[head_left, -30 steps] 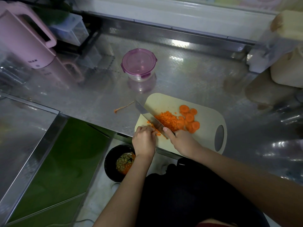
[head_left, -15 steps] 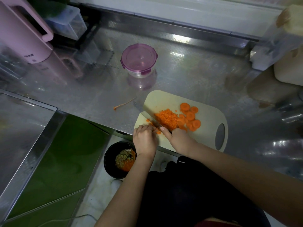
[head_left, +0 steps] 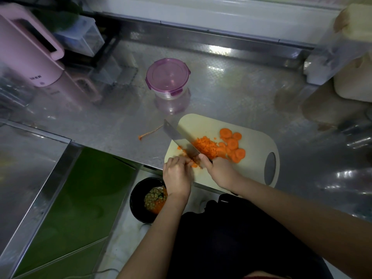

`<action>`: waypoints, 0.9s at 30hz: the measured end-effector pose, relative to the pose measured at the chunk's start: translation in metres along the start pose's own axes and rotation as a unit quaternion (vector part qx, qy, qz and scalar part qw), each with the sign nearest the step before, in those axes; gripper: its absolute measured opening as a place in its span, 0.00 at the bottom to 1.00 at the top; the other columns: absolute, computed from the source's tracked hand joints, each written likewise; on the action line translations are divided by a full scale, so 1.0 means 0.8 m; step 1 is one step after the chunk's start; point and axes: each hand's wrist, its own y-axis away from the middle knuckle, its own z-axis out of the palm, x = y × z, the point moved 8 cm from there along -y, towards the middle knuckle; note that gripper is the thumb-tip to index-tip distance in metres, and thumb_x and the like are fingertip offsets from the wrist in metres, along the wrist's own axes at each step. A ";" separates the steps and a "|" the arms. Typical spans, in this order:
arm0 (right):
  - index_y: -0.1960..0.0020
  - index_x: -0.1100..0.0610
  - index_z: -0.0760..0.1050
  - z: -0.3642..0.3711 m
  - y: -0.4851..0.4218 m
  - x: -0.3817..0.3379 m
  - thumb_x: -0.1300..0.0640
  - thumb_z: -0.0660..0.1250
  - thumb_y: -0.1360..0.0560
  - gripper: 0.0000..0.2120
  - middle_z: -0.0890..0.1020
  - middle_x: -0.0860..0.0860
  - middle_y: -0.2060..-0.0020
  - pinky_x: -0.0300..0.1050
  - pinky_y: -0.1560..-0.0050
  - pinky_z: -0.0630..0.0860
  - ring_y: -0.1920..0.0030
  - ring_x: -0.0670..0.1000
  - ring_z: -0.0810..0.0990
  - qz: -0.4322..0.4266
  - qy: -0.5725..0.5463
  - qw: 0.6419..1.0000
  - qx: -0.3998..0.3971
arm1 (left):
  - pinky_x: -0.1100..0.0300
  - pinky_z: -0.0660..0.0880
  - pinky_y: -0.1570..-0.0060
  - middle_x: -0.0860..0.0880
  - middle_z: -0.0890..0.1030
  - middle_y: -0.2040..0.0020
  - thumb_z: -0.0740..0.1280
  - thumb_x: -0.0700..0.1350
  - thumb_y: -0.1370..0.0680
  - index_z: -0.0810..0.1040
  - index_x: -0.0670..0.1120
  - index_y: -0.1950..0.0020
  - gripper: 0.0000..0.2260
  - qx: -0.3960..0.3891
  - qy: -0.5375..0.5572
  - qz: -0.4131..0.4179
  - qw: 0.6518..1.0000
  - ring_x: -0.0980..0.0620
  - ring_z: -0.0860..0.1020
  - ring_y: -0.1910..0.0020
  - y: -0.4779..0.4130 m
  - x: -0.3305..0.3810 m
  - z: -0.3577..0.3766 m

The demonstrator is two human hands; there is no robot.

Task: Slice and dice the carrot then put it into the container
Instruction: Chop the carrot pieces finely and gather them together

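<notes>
A cream cutting board [head_left: 253, 135] lies on the steel counter. On it sit a heap of diced carrot [head_left: 205, 147] and several round carrot slices [head_left: 232, 143] to its right. My right hand [head_left: 220, 171] grips the handle of a wide knife [head_left: 179, 138], whose blade points up and left across the board's left end. My left hand [head_left: 177, 175], fingers curled, holds small carrot pieces against the board beside the blade. A round glass container with a purple lid [head_left: 168, 78] stands closed behind the board.
A pink kettle [head_left: 28, 47] stands at the far left. A thin carrot scrap [head_left: 150, 133] lies on the counter left of the board. Below the counter edge a black bin [head_left: 147, 200] holds peelings. Pale jugs [head_left: 354, 57] stand at the far right.
The knife blade has come down and lifted again over the pieces by my left hand. Both hands stay at the board's near left corner.
</notes>
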 end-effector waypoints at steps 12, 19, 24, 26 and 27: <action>0.73 0.60 0.67 -0.007 0.006 0.007 0.40 0.53 0.20 0.30 0.71 0.53 0.76 0.45 0.64 0.67 0.69 0.53 0.73 0.002 -0.071 0.997 0.037 | 0.54 0.71 0.52 0.50 0.83 0.55 0.72 0.45 0.28 0.83 0.50 0.51 0.06 -0.060 0.055 -0.046 0.996 0.46 0.77 0.54 -0.003 0.001 -0.002; 0.74 0.59 0.65 -0.015 0.011 0.007 0.40 0.52 0.21 0.30 0.72 0.53 0.76 0.46 0.60 0.71 0.70 0.52 0.73 -0.008 -0.098 0.994 0.043 | 0.54 0.76 0.49 0.51 0.83 0.50 0.69 0.38 0.26 0.82 0.48 0.45 0.11 -0.049 0.125 -0.039 0.990 0.49 0.78 0.51 -0.005 -0.005 -0.007; 0.73 0.58 0.65 -0.013 0.014 0.010 0.40 0.52 0.21 0.30 0.71 0.53 0.75 0.46 0.60 0.71 0.71 0.51 0.72 -0.008 -0.102 0.994 0.036 | 0.54 0.75 0.51 0.46 0.75 0.47 0.63 0.38 0.22 0.78 0.45 0.41 0.11 -0.046 0.135 -0.082 0.986 0.47 0.77 0.51 -0.005 -0.012 -0.013; 0.74 0.57 0.65 -0.013 0.016 0.010 0.40 0.53 0.21 0.29 0.71 0.52 0.75 0.45 0.61 0.69 0.71 0.50 0.71 -0.009 -0.102 0.994 0.038 | 0.55 0.74 0.49 0.45 0.72 0.44 0.62 0.39 0.21 0.76 0.44 0.39 0.12 -0.083 0.128 -0.116 0.981 0.47 0.76 0.49 -0.004 -0.018 -0.005; 0.75 0.57 0.65 -0.013 0.016 0.010 0.41 0.53 0.20 0.29 0.71 0.52 0.75 0.44 0.61 0.68 0.71 0.49 0.71 -0.010 -0.101 0.994 0.039 | 0.56 0.73 0.47 0.45 0.71 0.44 0.61 0.39 0.21 0.76 0.44 0.39 0.12 -0.099 0.128 -0.121 0.979 0.46 0.76 0.48 -0.004 -0.019 -0.001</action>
